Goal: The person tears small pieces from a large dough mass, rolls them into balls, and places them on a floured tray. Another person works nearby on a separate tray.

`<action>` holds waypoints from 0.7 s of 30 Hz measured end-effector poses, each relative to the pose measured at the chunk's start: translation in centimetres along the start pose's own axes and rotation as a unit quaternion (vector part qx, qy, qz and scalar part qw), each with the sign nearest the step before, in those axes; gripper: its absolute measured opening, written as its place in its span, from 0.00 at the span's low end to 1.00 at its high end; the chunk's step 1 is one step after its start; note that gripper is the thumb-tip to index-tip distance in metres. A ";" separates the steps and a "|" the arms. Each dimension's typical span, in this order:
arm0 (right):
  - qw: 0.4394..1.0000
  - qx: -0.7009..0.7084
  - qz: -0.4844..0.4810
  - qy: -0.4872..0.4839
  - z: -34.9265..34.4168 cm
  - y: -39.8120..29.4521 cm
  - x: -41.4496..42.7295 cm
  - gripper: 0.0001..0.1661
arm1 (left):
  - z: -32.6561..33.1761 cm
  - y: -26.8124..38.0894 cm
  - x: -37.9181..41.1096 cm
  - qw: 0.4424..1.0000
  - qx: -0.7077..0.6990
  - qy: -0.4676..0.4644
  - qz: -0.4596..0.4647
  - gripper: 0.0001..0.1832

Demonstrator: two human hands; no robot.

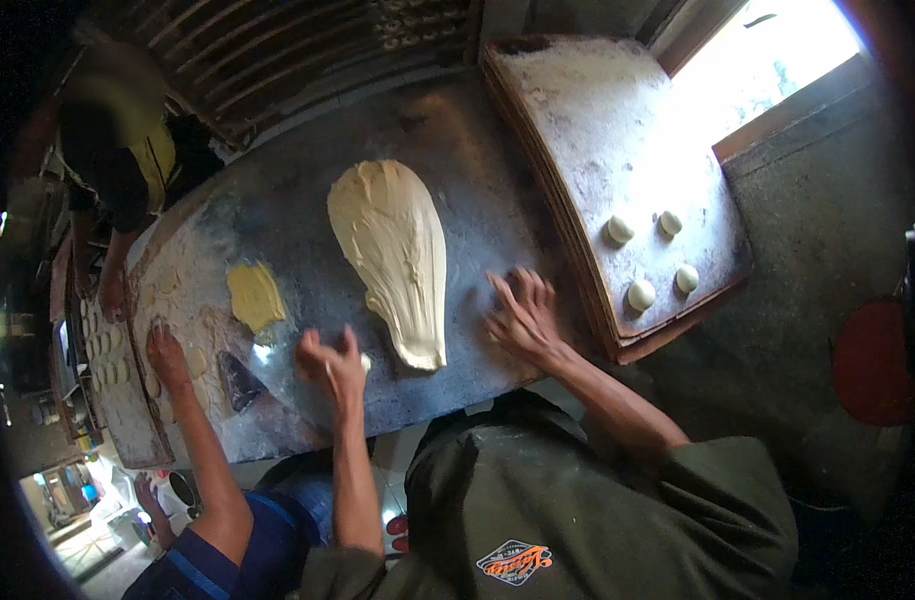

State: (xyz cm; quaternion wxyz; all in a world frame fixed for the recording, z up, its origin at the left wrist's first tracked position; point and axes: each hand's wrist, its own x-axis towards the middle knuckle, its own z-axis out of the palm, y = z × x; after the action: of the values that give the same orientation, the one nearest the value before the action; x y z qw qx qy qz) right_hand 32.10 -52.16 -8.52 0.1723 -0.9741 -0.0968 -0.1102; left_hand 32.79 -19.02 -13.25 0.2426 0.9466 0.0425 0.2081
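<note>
A long mass of pale, soft dough lies on the dark worktable, broad at the far end and narrower near me. My left hand is left of its narrow end, fingers apart, with a pale bit of dough at the side of the hand. Right of the dough, my right hand is over the table with fingers spread and nothing in them. Neither hand appears to touch the long dough. A flat yellow patch of a fat-like spread sits on the table beyond my left hand.
Floured boards are stacked at the right, bearing several dough balls. At left, a co-worker's hand is on the floured table near flat dough pieces and a dark object. Another person stands across the far left, beside a tray of dough pieces.
</note>
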 end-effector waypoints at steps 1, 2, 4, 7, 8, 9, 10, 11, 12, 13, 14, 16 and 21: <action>1.000 0.006 0.023 -0.017 1.4 -2.1 0.5 0.33 | 1.8 0.9 1.0 0.996 -0.062 0.018 -0.053 0.22; 0.998 0.014 0.047 -0.035 3.1 -4.1 1.0 0.29 | 2.0 4.0 0.2 0.988 -0.113 -0.027 -0.103 0.21; 0.994 0.085 0.027 -0.060 4.7 -5.0 0.2 0.24 | 2.5 5.3 -4.0 0.991 -0.133 -0.005 0.006 0.17; 0.969 0.186 -0.091 -0.136 5.1 2.2 -8.1 0.24 | -2.8 1.8 -5.6 0.981 -0.139 -0.125 0.048 0.14; 0.987 0.104 -0.098 -0.077 4.2 4.4 -7.1 0.25 | -3.5 0.1 -3.0 0.983 -0.137 -0.118 0.019 0.15; 0.993 0.072 -0.076 -0.047 2.8 4.5 -3.9 0.25 | -3.5 -0.7 -0.4 0.986 -0.128 -0.107 -0.015 0.15; 0.997 0.045 -0.058 -0.021 1.5 4.3 -0.3 0.26 | -2.4 -0.3 1.9 0.994 -0.106 -0.036 -0.002 0.15; 0.998 0.066 -0.003 -0.022 0.9 1.1 3.6 0.25 | -1.7 0.3 1.4 0.992 -0.115 -0.039 -0.025 0.14; 0.997 0.072 0.007 -0.038 2.1 -1.5 4.1 0.27 | 0.1 2.0 0.1 0.989 -0.132 -0.041 -0.048 0.13; 0.995 0.077 0.016 -0.054 3.0 -3.4 3.7 0.28 | 1.5 3.7 -0.8 0.985 -0.150 -0.042 -0.070 0.13; 0.992 0.126 -0.016 0.011 4.6 -3.8 0.7 0.29 | 0.9 5.2 -2.6 0.981 -0.185 -0.058 -0.012 0.12; 0.958 0.259 -0.004 -0.120 6.5 0.6 -5.2 0.31 | -1.8 2.5 -5.2 0.975 -0.163 -0.139 0.053 0.13; 0.989 0.089 0.013 -0.116 2.4 1.1 2.4 0.32 | -0.4 1.4 1.6 0.983 -0.137 -0.017 -0.118 0.13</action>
State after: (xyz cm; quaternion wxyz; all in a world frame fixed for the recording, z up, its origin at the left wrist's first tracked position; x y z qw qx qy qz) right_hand 35.10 -51.92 -10.44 0.2472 -0.9622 -0.1130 0.0149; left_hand 34.09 -19.75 -11.70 0.3935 0.8960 0.1214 0.1660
